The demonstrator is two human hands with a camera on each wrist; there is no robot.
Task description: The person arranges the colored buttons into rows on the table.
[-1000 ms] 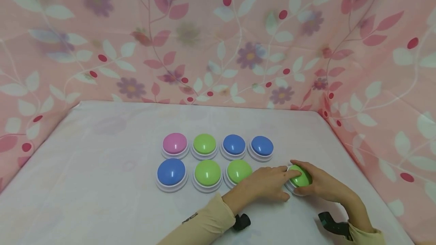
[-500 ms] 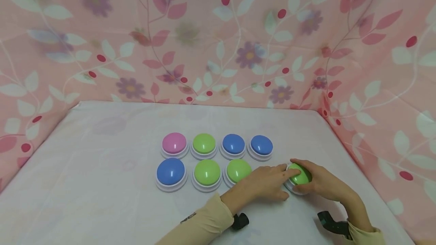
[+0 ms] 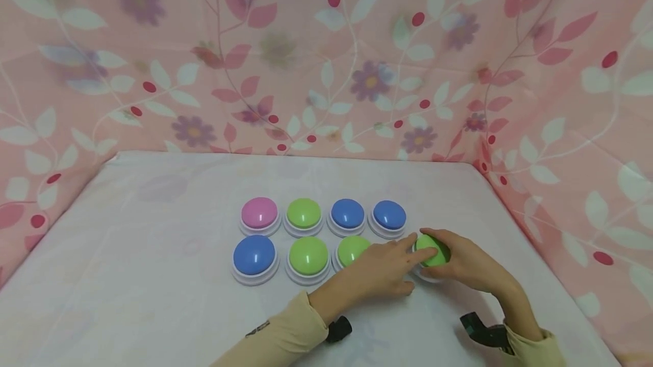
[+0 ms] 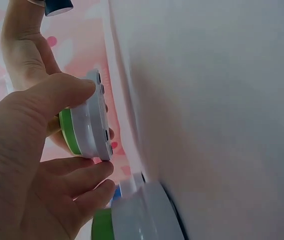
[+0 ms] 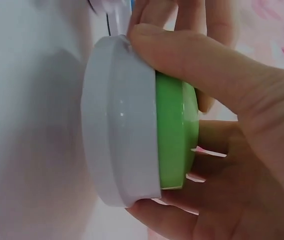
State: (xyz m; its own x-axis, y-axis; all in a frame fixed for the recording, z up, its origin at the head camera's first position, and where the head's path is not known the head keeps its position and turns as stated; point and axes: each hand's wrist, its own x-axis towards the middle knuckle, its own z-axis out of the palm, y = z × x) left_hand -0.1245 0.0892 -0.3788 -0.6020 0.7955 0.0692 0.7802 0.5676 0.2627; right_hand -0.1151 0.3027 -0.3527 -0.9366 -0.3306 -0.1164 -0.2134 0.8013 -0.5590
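My right hand point(image 3: 469, 262) grips a round push button with a green dome point(image 3: 425, 246) and white base, at the right end of the front row. In the right wrist view its thumb and fingers point(image 5: 166, 220) hold the base point(image 5: 119, 120) from both sides. The underside shows in the left wrist view, so the button appears slightly off the table. My left hand point(image 3: 380, 268) reaches across, one extended finger lying on the dome. The left thumb point(image 4: 72, 90) overlaps the base in the left wrist view; contact there is unclear. Another green button point(image 3: 352, 251) is partly hidden behind the left hand.
Behind stand a pink button point(image 3: 259, 212), a green button point(image 3: 303, 212) and two blue buttons point(image 3: 348, 214). A blue button point(image 3: 254, 254) and a green one point(image 3: 308, 255) stand in front. White cloth covers the table point(image 3: 153, 253); floral fabric point(image 3: 316, 60) hangs around.
Both hands have shifted left and slightly away from me, and the green button has moved with them toward the front row. The other buttons stay in place.
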